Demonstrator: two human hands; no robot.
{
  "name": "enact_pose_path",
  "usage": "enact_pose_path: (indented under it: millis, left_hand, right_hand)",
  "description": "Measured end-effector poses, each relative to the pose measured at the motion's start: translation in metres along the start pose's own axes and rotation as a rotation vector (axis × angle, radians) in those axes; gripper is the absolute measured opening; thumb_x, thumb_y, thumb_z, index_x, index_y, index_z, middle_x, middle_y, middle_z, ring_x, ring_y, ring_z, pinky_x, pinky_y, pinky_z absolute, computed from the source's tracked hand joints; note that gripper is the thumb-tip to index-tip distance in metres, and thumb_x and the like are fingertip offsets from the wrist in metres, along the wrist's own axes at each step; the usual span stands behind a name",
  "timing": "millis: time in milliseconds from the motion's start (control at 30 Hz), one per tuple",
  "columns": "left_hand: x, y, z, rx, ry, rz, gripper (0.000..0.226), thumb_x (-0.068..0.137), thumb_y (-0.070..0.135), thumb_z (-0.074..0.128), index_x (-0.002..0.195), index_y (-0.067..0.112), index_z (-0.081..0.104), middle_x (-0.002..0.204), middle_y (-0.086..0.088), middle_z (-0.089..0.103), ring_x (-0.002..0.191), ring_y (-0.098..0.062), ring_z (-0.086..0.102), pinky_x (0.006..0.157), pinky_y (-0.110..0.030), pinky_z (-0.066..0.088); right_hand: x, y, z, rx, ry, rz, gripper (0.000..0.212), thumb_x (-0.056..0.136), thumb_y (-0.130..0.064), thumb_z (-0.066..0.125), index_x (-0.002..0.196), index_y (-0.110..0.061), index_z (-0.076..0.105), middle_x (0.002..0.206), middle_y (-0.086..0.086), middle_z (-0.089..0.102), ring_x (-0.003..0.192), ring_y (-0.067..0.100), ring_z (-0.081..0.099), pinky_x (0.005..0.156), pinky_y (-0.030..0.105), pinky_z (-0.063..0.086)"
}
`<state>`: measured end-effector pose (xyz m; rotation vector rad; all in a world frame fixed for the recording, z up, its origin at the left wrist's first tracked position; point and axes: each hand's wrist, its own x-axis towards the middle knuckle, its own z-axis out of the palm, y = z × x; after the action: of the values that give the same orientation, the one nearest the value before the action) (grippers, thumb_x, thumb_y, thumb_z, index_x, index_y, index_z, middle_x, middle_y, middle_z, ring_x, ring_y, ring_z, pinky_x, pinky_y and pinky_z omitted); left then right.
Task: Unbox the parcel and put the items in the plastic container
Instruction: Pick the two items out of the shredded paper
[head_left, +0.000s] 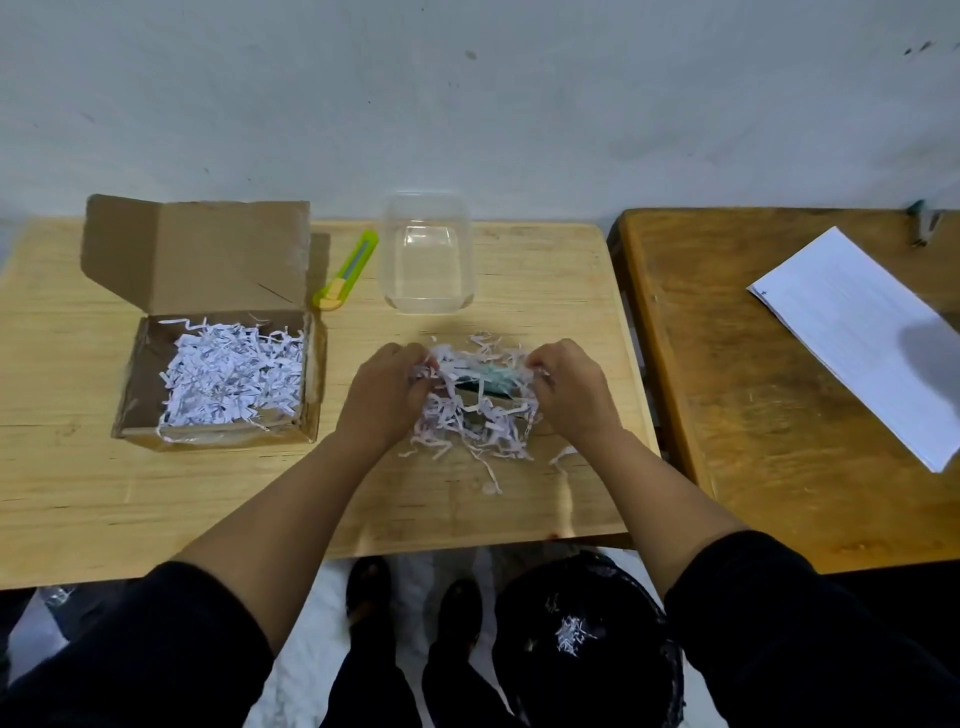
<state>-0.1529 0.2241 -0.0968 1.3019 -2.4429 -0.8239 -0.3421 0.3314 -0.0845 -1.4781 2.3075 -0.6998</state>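
On pale wooden table (156, 493): left hand (384, 395) and right hand (571, 395) pinch crinkled shredded paper (467, 426) around blurred teal item (483, 376); clear rounded plastic container (428, 260) behind, apart.

No readable text, label, brand or number appears anywhere in the scene. The white sheet (862, 343) on the darker surface (753, 415) carries faint printed lines, too small and blurred to make out.

You see green cutter (346, 271) lying on light table (545, 270), far side. Second, darker table (779, 415) to right carries white paper sheet (857, 343), small dark item (923, 223) at far edge. Black bin (597, 639) on floor, near side, holds few shreds.
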Motion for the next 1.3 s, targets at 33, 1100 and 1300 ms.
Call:
enact_pose_path:
  millis: [33,1100,1300]
  left_hand:
    - [0.000,-0.002,-0.001,0.021,-0.003,-0.035,0.020,0.081,0.016,0.067,0.099,0.011,0.064,0.098,-0.016,0.063,0.095,-0.033,0.058,0.080,-0.035,0.044]
    - [-0.010,0.012,0.015,0.093,-0.035,0.079,0.026,0.084,0.038,0.059,0.107,0.028,0.067,0.110,-0.001,0.067,0.104,-0.025,0.060,0.084,-0.043,0.048]
    - [-0.011,0.012,0.007,-0.076,-0.047,-0.036,0.016,0.083,0.016,0.065,0.097,0.009,0.070,0.096,-0.015,0.065,0.092,-0.029,0.058,0.074,-0.023,0.035]
  right_hand:
    - [-0.001,0.002,-0.003,-0.021,0.004,0.046,0.023,0.086,-0.009,0.056,0.107,-0.004,0.062,0.100,0.014,0.063,0.092,0.027,0.059,0.077,0.032,0.046]
    - [-0.003,-0.025,0.025,0.025,-0.084,-0.030,0.027,0.081,-0.024,0.067,0.104,-0.010,0.066,0.100,0.014,0.059,0.089,0.029,0.058,0.073,0.034,0.046]
    - [0.001,-0.023,0.024,0.020,-0.083,0.004,0.015,0.085,-0.020,0.062,0.088,-0.009,0.071,0.089,0.012,0.069,0.088,0.028,0.059,0.075,0.033,0.042]
